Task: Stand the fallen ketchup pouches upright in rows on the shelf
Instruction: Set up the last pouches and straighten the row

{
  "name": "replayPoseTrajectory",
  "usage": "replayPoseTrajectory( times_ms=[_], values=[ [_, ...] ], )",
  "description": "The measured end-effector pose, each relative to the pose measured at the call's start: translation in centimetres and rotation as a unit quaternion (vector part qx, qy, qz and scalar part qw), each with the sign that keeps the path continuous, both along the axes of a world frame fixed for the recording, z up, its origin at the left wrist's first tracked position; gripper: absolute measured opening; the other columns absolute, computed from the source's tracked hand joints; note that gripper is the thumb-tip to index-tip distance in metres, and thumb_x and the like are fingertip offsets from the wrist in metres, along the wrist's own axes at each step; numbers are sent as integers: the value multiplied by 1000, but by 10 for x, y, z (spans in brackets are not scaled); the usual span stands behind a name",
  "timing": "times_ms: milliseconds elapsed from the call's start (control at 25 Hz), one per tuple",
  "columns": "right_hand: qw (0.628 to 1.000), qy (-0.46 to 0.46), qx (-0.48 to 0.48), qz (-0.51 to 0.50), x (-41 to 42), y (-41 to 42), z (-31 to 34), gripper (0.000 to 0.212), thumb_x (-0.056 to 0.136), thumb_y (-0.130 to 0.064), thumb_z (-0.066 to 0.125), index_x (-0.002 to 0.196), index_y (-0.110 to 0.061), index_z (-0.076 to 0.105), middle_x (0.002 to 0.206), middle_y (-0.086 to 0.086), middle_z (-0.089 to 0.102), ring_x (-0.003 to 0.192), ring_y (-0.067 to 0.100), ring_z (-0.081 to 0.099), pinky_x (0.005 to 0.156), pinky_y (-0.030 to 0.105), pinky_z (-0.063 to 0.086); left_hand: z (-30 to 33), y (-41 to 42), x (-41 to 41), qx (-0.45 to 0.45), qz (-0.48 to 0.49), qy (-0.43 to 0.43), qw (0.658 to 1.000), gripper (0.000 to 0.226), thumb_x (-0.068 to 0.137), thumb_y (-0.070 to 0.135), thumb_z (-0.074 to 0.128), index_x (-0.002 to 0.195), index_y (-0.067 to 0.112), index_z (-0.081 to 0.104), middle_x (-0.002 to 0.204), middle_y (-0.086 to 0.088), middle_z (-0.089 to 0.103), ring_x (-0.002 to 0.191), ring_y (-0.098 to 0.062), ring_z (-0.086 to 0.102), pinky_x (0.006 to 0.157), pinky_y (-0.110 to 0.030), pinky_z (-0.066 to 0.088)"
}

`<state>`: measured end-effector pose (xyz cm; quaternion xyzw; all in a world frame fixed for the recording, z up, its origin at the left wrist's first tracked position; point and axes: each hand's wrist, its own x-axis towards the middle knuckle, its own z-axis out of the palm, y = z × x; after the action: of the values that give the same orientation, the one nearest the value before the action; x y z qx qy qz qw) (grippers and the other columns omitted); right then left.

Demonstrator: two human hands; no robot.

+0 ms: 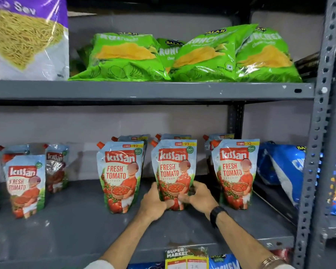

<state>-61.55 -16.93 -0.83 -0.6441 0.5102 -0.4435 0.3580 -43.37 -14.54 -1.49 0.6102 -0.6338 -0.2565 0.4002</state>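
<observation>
Red-and-blue Kissan ketchup pouches stand upright on the grey lower shelf (70, 230). The middle front pouch (174, 164) is held at its base by both hands: my left hand (153, 203) grips its lower left, my right hand (199, 197) its lower right. Another pouch (120, 171) stands to its left and one (234, 169) to its right. Behind these three, more pouches (175, 137) stand in a second row, mostly hidden. Further left stand a front pouch (24, 183) and a pouch (56, 167) behind it.
Green chip bags (182, 55) and a purple sev bag (27, 39) lie on the upper shelf. A blue snack bag (283, 169) leans at the lower shelf's right end beside the perforated steel upright (316, 152). A price tag (186, 258) hangs on the shelf's front edge.
</observation>
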Motion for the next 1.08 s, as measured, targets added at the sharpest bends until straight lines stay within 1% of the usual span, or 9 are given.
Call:
replayPoseTrajectory(
  times_ms=[280,560,640,720,800,880,920,1000,1080],
  values=[
    [1000,16,-8,-18,-12,9,-1,39,73,-17,87,110,-17,73,106,-3,77,102,13,70,99,40,55,-4,1,-5,-7,-10,-7,1000,85,59,43,84,134,23,49,133,-2,69,121,-22,66,108,-47,50],
    [1000,6,8,-6,-17,18,-1,41,77,-16,84,115,-16,69,112,-2,75,108,17,68,104,45,52,1,10,-12,-7,-22,-20,1000,79,71,37,87,138,19,47,136,-3,67,123,-22,64,110,-44,49],
    [1000,-15,22,-8,-14,26,-2,53,74,-20,87,119,-15,60,116,0,71,112,20,66,104,44,51,3,17,-4,8,-42,-25,999,77,74,34,86,138,19,46,134,-2,66,117,-17,64,107,-40,50],
    [996,-45,-25,-75,-9,40,-2,68,68,-31,91,122,-19,50,115,-1,65,106,18,63,97,41,54,5,28,13,2,-44,-39,998,68,78,30,85,136,18,52,127,-1,67,110,-12,64,103,-34,53],
    [971,-73,-139,-179,-2,62,1,56,71,-37,88,111,-22,53,100,-3,61,88,13,60,79,33,55,8,41,39,-36,-18,-33,999,41,80,28,84,117,20,69,110,5,74,98,-7,69,96,-34,58],
    [957,-63,-223,-176,16,85,7,27,81,-37,79,86,-21,58,77,-2,60,68,10,53,63,24,47,9,54,71,-85,51,-1,995,9,79,26,84,85,24,77,80,11,78,77,-1,71,83,-37,62],
    [962,-30,-230,-144,30,90,9,25,84,-37,76,76,-20,59,69,-3,61,62,8,52,59,23,45,10,60,88,-107,101,14,989,10,78,27,85,75,24,75,70,12,76,69,-1,70,77,-37,61],
    [977,31,-196,-73,59,88,7,24,85,-39,75,74,-22,63,69,-6,66,65,3,59,62,19,47,14,68,116,-149,190,42,969,22,73,29,88,77,22,68,69,7,73,66,-6,67,68,-34,57],
    [992,56,-112,3,92,73,4,28,81,-37,79,101,-21,66,97,-10,70,90,8,65,79,21,53,15,65,142,-142,221,61,963,48,69,27,92,101,15,59,95,1,66,82,-15,65,69,-31,52]
  ],
)
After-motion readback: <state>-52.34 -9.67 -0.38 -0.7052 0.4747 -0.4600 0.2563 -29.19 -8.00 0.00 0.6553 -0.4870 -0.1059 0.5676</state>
